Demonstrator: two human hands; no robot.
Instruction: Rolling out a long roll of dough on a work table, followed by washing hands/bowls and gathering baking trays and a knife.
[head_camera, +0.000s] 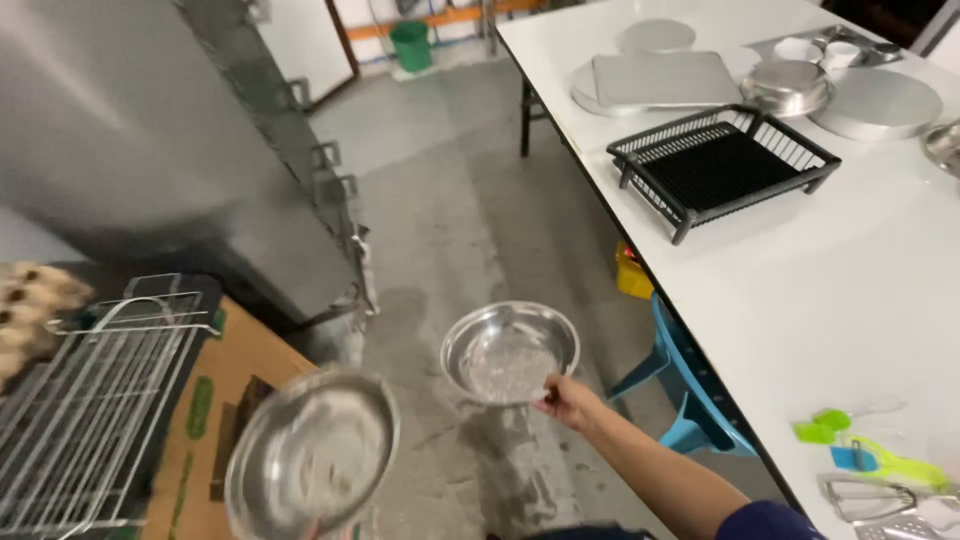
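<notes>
Head camera looked down as the right hand (568, 400) pinched the rim of a shallow round steel bowl (510, 351), held out over the grey concrete floor (450, 220). A second round steel plate (312, 452) hung lower left above a cardboard box (235, 360); the left hand itself was hidden beneath it, so its grip could not be told. A black dish rack (722, 167) sat on the white table (830, 290).

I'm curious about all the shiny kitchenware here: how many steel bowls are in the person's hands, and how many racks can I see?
Steel bowls in hand: 2, right-hand bowl, left-hand bowl
Black dish rack on the table: 1
Wire rack on the left: 1
Total: 4
</notes>
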